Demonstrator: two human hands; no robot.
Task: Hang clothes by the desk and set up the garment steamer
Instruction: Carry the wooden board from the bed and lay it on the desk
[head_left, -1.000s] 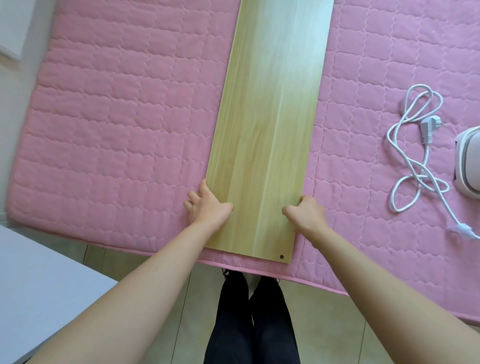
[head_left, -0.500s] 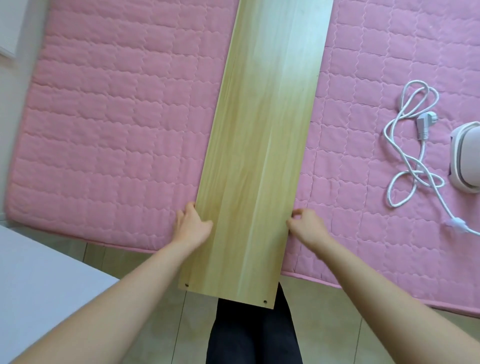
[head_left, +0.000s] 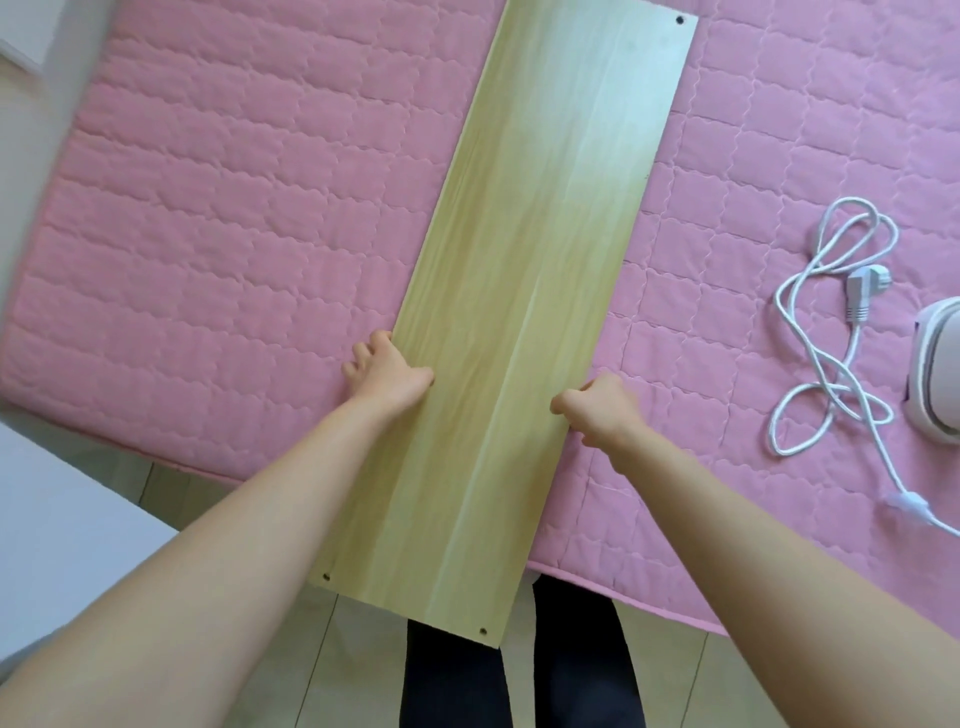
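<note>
With the left hand (head_left: 387, 376) and right hand (head_left: 602, 410) each gripping a long edge of the board (head_left: 524, 312), its near end overhanging the bed (head_left: 208, 234), it could tip floorward, or swing right into the steamer (head_left: 935, 379) cord (head_left: 826, 332).

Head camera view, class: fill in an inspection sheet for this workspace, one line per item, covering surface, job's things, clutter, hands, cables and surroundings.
Surface: pink quilted mattress, near edge visible.
Job's things: white garment steamer at the right edge, partly cut off; no clothes seen.
Clutter: long wooden board lying on the mattress, its near end overhanging the edge.
Hands: left hand grips the board's left edge; right hand grips its right edge.
Cables: white power cord loosely coiled beside the steamer, plug unconnected.
Surroundings: tiled floor; white desk corner at lower left.
</note>
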